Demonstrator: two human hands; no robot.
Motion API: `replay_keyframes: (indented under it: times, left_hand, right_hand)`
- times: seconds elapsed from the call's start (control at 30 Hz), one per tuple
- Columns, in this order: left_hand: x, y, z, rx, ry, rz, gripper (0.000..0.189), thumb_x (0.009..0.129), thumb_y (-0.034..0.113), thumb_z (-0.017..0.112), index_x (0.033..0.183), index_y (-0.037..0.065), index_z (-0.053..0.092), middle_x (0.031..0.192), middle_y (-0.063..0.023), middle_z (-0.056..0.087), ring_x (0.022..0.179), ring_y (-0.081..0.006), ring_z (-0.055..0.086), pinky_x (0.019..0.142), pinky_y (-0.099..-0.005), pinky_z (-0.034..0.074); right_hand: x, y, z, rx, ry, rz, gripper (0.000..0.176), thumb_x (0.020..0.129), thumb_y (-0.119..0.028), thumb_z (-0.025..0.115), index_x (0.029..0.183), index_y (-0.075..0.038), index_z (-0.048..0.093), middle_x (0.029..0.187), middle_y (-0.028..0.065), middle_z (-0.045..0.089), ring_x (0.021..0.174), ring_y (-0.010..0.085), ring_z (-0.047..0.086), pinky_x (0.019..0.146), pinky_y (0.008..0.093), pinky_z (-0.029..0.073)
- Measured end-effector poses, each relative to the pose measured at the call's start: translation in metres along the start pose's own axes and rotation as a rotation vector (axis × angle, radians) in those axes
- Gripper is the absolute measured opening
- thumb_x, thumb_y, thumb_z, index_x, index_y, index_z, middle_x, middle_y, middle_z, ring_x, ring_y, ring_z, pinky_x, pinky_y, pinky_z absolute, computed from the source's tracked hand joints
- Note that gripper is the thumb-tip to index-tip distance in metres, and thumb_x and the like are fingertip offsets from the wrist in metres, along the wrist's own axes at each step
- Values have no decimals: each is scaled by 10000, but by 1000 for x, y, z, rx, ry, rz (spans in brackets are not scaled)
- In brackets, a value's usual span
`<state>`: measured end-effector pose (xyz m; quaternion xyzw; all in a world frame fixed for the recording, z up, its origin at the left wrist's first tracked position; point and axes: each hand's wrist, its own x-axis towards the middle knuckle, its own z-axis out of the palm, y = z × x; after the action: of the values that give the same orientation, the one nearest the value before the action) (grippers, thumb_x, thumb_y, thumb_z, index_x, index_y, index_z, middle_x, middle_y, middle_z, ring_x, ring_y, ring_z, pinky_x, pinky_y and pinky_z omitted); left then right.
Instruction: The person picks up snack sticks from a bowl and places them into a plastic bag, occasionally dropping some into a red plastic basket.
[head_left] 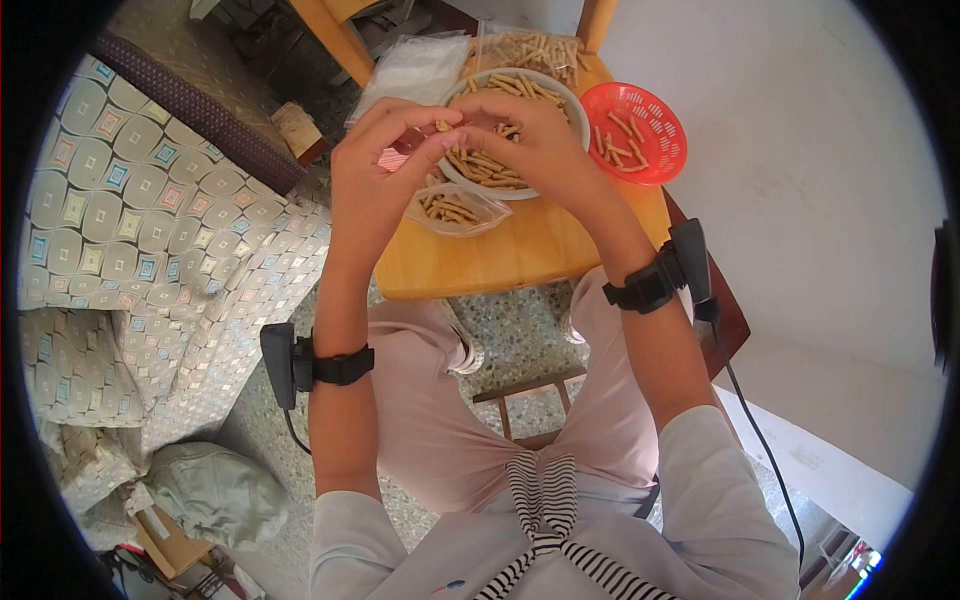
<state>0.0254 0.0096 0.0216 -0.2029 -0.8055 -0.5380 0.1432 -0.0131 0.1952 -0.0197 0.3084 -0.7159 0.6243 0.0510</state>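
Observation:
Over the left rim of a white bowl full of short brown sticks, both hands meet at the fingertips. My left hand is closed in a pinch on a small yellowish-brown piece. My right hand comes from the other side, its thumb and fingers pinched at the same spot; what it holds is hidden. Just below the hands an open clear plastic bag holds several brown sticks. Right of the bowl is a red plastic basket with several sticks inside.
The bowl and bags stand on a wooden chair seat. Behind them lie a clear bag of sticks and flat clear bags. Patterned fabric hangs at the left; a white wall rises at the right.

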Motion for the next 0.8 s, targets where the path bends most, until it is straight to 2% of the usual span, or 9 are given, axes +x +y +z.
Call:
replay_keyframes:
  times: [0.27,0.63,0.73,0.8]
  left_hand:
    - [-1,-2,1,37,-32,41,176,868,91,735,1040,69,762,914,-20,657,758,-89,611,682,-233,485]
    - [-1,-4,0,80,-58,91,167,886,103,717,1043,83,768,910,-28,659,751,-99,609,669,-234,480]
    - [-1,2,0,95,-8,78,164,885,104,711,1038,83,767,917,-27,665,756,-110,624,674,-243,490]
    - [-1,6,0,123,89,-10,161,881,108,713,1030,71,761,908,-36,672,765,-126,644,684,-262,504]
  right_hand:
    - [0,2,0,-21,-55,-9,215,908,-163,655,1093,-62,698,932,99,715,828,204,671,769,323,504]
    - [-2,-6,0,-50,-40,5,208,908,-177,654,1072,-61,711,905,92,715,819,187,664,774,319,506]
    - [0,-8,-6,-54,18,-1,200,897,-170,680,1058,-58,722,920,74,718,807,161,650,759,300,503]
    - [1,-9,-8,-54,51,-8,195,886,-160,701,1050,-57,728,927,63,719,799,145,641,748,284,500]
